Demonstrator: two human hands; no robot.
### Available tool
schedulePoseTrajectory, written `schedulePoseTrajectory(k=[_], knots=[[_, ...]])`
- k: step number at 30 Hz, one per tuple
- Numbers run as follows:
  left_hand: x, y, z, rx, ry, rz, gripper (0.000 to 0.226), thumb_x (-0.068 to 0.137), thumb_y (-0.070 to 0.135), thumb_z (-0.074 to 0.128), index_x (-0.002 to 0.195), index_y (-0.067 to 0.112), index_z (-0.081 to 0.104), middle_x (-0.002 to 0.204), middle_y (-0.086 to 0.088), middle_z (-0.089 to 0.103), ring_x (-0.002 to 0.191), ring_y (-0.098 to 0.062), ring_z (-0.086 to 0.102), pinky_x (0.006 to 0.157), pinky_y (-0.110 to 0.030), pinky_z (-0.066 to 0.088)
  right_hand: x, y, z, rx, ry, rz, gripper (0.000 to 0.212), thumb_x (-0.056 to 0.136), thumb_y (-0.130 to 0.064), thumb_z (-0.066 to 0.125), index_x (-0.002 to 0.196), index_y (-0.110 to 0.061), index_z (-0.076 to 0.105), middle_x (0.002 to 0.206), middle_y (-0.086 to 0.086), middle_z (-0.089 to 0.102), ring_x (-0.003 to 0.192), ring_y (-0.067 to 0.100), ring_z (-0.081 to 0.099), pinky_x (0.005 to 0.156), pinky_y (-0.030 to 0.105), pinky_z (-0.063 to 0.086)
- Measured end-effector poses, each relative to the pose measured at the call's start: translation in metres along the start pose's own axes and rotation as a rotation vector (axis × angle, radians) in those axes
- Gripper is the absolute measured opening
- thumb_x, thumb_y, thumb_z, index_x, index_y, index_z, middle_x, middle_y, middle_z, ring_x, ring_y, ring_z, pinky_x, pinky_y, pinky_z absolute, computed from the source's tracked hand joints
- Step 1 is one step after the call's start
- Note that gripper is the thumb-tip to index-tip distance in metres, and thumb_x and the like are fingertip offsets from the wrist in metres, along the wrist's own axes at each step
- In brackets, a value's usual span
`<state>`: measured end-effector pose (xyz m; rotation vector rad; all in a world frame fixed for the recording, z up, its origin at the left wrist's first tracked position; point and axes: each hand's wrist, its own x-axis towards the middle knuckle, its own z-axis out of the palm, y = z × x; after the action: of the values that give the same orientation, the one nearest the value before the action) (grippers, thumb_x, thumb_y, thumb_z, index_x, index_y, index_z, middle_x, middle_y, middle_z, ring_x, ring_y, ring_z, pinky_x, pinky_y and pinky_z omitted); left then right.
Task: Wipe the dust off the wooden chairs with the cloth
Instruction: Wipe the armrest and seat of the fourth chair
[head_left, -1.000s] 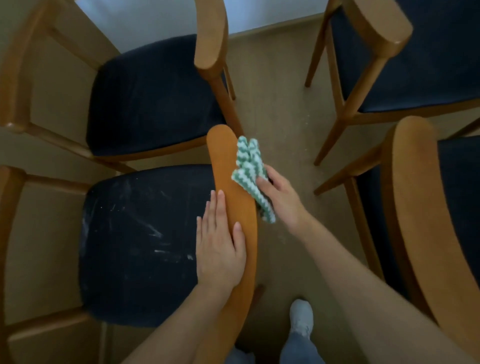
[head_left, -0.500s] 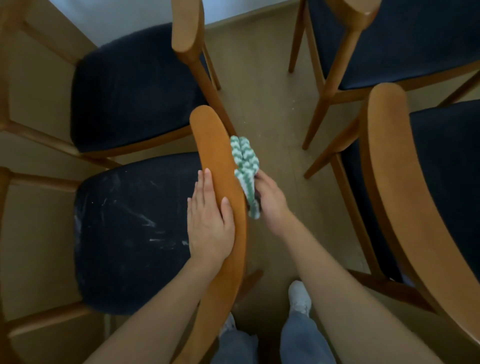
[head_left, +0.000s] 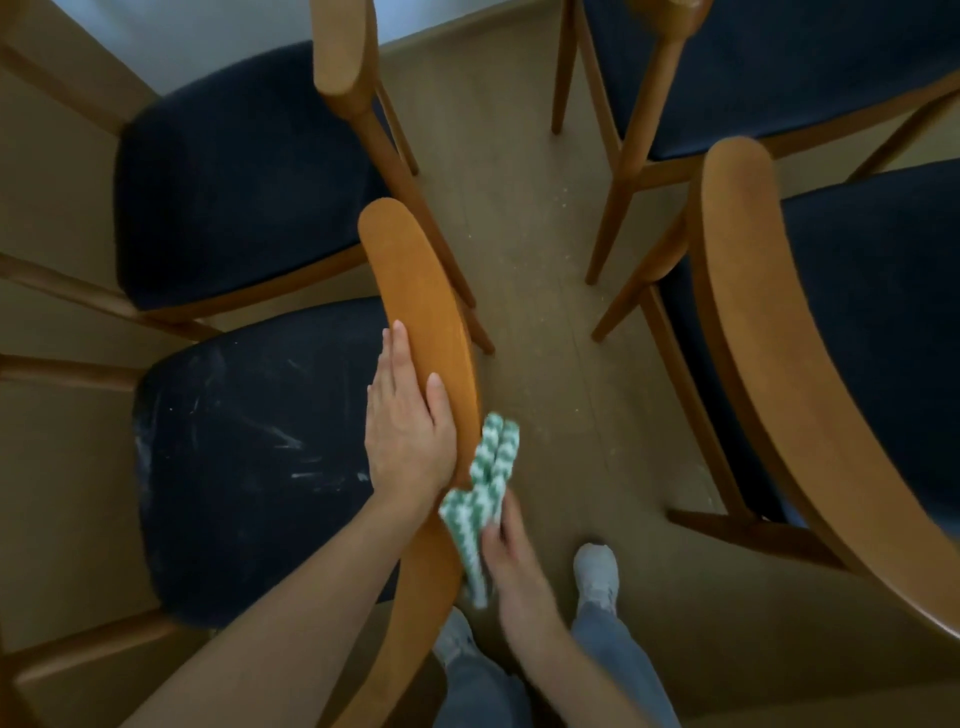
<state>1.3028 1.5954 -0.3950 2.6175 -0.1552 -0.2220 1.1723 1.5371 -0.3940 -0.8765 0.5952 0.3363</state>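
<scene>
The right grip (head_left: 511, 561) is smeared by motion, and its fingers holding the cloth (head_left: 478, 493) lie mostly behind it, so their hold cannot be made out. The left grip (head_left: 402, 431) and its forearm cover the middle of the backrest (head_left: 415, 280), whose near end runs off the bottom edge. The left shoe (head_left: 454, 639) is half hidden behind the backrest. The right chair (head_left: 753, 364) is cut by the right edge. The far left chair (head_left: 234, 182) and far right chair (head_left: 779, 67) are cut by the top.

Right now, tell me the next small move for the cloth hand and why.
Probably slide the cloth along the backrest toward its near end: the right hand holds it against the outer edge beside the left hand, which rests flat on top, steadying it.
</scene>
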Motion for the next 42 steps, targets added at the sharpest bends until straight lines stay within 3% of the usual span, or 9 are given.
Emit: schedulePoseTrajectory(k=[4, 16, 23, 28, 32, 35, 36, 39, 42], knots=[[-0.002, 0.002, -0.001, -0.008, 0.001, -0.017, 0.056, 0.101, 0.033, 0.026, 0.151, 0.025, 0.002, 0.157, 0.002, 0.014, 0.143, -0.017, 0.019, 0.114, -0.048, 0.023, -0.026, 0.035, 0.008, 0.015, 0.025, 0.107, 0.06, 0.096, -0.025, 0.048, 0.146, -0.019, 0.015, 0.114, -0.019, 0.049, 0.082, -0.019, 0.059, 0.069, 0.004, 0.044], [0.002, -0.003, 0.001, -0.05, -0.014, 0.019, 0.056, 0.102, 0.031, 0.026, 0.151, 0.02, 0.003, 0.158, -0.003, 0.012, 0.143, -0.018, 0.018, 0.114, -0.047, 0.023, 0.044, -0.036, -0.007, -0.24, -0.009, -0.231, 0.045, 0.103, -0.018, 0.025, 0.148, -0.018, 0.019, 0.133, -0.02, 0.038, 0.107, -0.024, 0.044, 0.086, -0.002, 0.036], [0.004, -0.006, -0.001, -0.146, -0.05, 0.049, 0.056, 0.102, 0.028, 0.025, 0.151, 0.017, 0.0, 0.158, -0.008, 0.008, 0.144, -0.022, 0.015, 0.116, -0.043, 0.018, -0.004, 0.021, 0.018, -0.091, 0.143, -0.221, 0.054, 0.101, -0.018, 0.031, 0.15, -0.027, 0.007, 0.147, -0.007, 0.033, 0.123, -0.001, 0.045, 0.094, 0.01, 0.042], [0.009, -0.014, -0.013, -0.03, -0.202, 0.122, 0.063, 0.102, 0.032, 0.027, 0.149, 0.01, -0.008, 0.158, -0.015, -0.001, 0.145, -0.027, 0.009, 0.118, -0.04, 0.011, -0.057, 0.095, 0.05, -0.133, 0.305, -0.158, 0.052, 0.102, -0.02, 0.037, 0.141, -0.04, 0.009, 0.125, -0.029, 0.044, 0.104, -0.02, 0.05, 0.087, 0.006, 0.041], [0.002, -0.037, -0.045, 0.104, -0.417, 0.278, 0.072, 0.1, 0.036, 0.036, 0.149, 0.011, -0.01, 0.158, -0.011, -0.007, 0.146, -0.025, 0.002, 0.118, -0.041, 0.007, -0.081, 0.198, 0.045, -0.406, 0.306, -0.157, 0.051, 0.098, -0.025, 0.044, 0.143, -0.031, 0.022, 0.14, -0.027, 0.032, 0.128, -0.013, 0.033, 0.11, 0.014, 0.026], [-0.034, -0.079, -0.069, 0.134, -0.537, 0.405, 0.067, 0.1, 0.037, 0.036, 0.15, 0.013, -0.002, 0.159, -0.008, -0.003, 0.146, -0.023, 0.003, 0.118, -0.04, 0.009, -0.029, 0.371, -0.025, -0.65, 0.599, -0.192, 0.082, 0.086, -0.016, 0.068, 0.146, 0.003, 0.016, 0.147, -0.032, 0.014, 0.139, -0.012, -0.004, 0.116, 0.049, 0.019], [-0.047, -0.096, -0.077, 0.135, -0.58, 0.405, 0.065, 0.1, 0.037, 0.035, 0.151, 0.013, 0.001, 0.159, -0.007, -0.002, 0.146, -0.022, 0.004, 0.118, -0.039, 0.01, -0.023, 0.374, -0.028, -0.668, 0.705, -0.271, 0.1, 0.083, -0.02, 0.073, 0.149, 0.001, 0.002, 0.149, -0.032, 0.007, 0.136, -0.01, -0.02, 0.116, 0.05, 0.02], [-0.078, -0.154, -0.102, 0.128, -0.659, 0.266, 0.063, 0.1, 0.038, 0.034, 0.151, 0.015, 0.005, 0.159, -0.004, 0.001, 0.145, -0.02, 0.006, 0.118, -0.035, 0.011, -0.085, 0.2, 0.083, -0.913, 0.475, -0.329, 0.065, 0.1, -0.032, 0.038, 0.141, -0.038, -0.011, 0.144, -0.03, -0.019, 0.134, -0.01, -0.015, 0.115, 0.02, 0.01], [-0.1, -0.205, -0.128, 0.09, -0.696, 0.107, 0.062, 0.1, 0.04, 0.034, 0.151, 0.016, 0.007, 0.159, -0.003, 0.003, 0.145, -0.018, 0.009, 0.116, -0.032, 0.01, -0.087, 0.13, 0.106, -1.211, 0.609, -0.381, 0.06, 0.101, -0.034, 0.03, 0.135, -0.035, -0.02, 0.143, -0.015, -0.026, 0.135, 0.004, -0.021, 0.114, 0.025, -0.003]])
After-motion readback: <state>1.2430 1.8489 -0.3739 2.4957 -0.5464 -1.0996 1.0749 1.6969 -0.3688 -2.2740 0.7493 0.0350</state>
